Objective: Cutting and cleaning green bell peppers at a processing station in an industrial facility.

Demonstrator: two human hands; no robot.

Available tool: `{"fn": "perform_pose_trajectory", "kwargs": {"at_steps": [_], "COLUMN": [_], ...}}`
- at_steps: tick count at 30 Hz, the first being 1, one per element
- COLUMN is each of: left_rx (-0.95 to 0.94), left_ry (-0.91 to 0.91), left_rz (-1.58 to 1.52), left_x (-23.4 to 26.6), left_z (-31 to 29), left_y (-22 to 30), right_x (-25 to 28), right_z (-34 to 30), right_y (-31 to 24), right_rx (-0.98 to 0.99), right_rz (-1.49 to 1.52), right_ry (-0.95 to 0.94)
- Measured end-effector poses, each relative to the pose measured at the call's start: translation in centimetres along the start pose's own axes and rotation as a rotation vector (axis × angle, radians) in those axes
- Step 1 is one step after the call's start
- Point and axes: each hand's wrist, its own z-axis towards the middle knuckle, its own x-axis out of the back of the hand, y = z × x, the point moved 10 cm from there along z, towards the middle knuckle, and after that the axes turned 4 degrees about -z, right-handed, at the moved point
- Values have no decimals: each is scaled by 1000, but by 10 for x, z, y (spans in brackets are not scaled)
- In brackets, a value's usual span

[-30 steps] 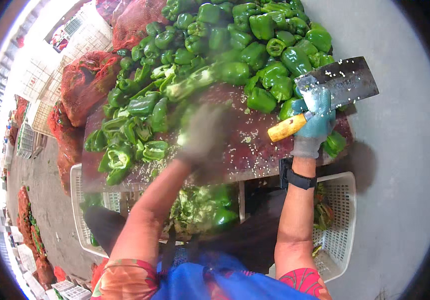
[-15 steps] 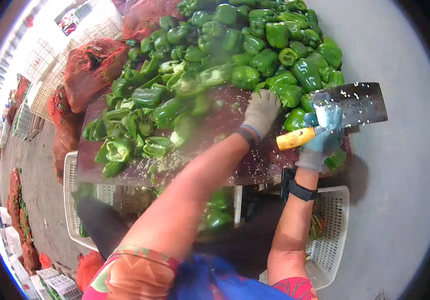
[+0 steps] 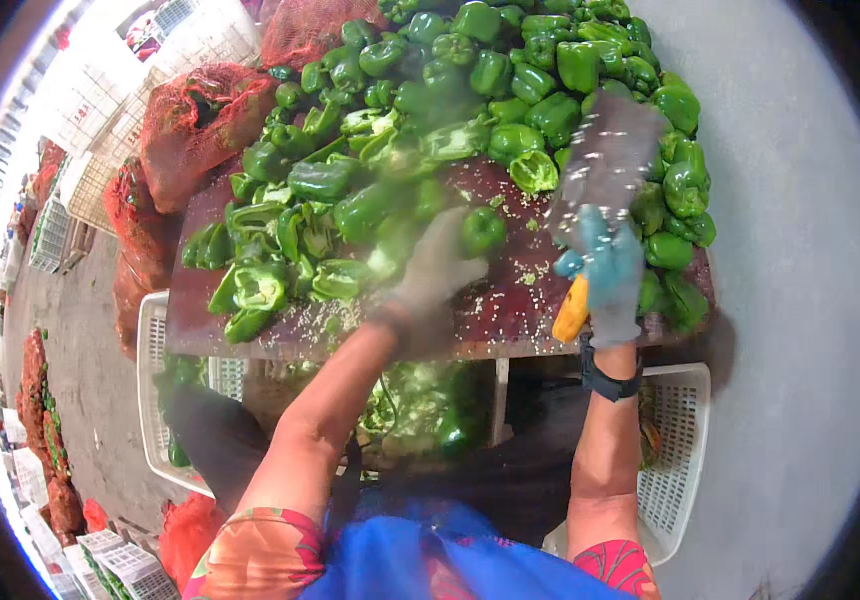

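Blurred by motion, my left hand (image 3: 432,272) in a pale knit glove is closed around a whole green bell pepper (image 3: 483,232), which shows between its fingers and thumb above the dark red board (image 3: 500,325). A blue-coated glove covers my right hand (image 3: 612,270). It grips a cleaver (image 3: 610,150) by its yellow handle, and the broad seed-speckled blade points away from me, smeared by movement. Cut pepper pieces (image 3: 258,288) lie on the left of the board. An opened pepper (image 3: 534,172) sits just left of the blade.
A large heap of green peppers (image 3: 490,75) fills the board's far side. Red mesh sacks (image 3: 200,125) stand to the left, with white crates (image 3: 100,100) behind. White baskets (image 3: 685,450) sit below the board's edge on both sides. Pepper scraps (image 3: 415,395) lie below between my legs.
My left hand has moved left and nearer, bringing a pepper from the heap's edge. The cleaver has swung from pointing right to pointing away, and my right hand has shifted slightly left.
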Motion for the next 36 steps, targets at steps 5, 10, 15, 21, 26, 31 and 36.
{"fn": "perform_pose_trajectory", "kwargs": {"at_steps": [5, 10, 15, 21, 26, 31, 36], "left_rx": [-73, -312, -207, -201, -204, -126, 44], "left_ry": [38, 159, 200, 158, 128, -54, 123], "left_rz": [16, 188, 117, 91, 135, 131, 178], "left_x": [6, 11, 25, 41, 27, 21, 59], "left_z": [-4, -10, -15, -14, -2, 9, 22], "left_y": [8, 18, 42, 64, 43, 55, 63], "right_x": [-42, -77, -92, -109, -137, -109, -98], "right_z": [-19, -20, -12, -3, -16, -7, -21], "right_y": [2, 36, 19, 28, 48, 121, 153], "right_rx": [136, -14, -54, -227, 46, -247, -202], "right_rz": [-595, -788, -936, -1074, -1281, -862, -555], "right_ry": [-122, -420, -530, -747, -891, -831, -727]}}
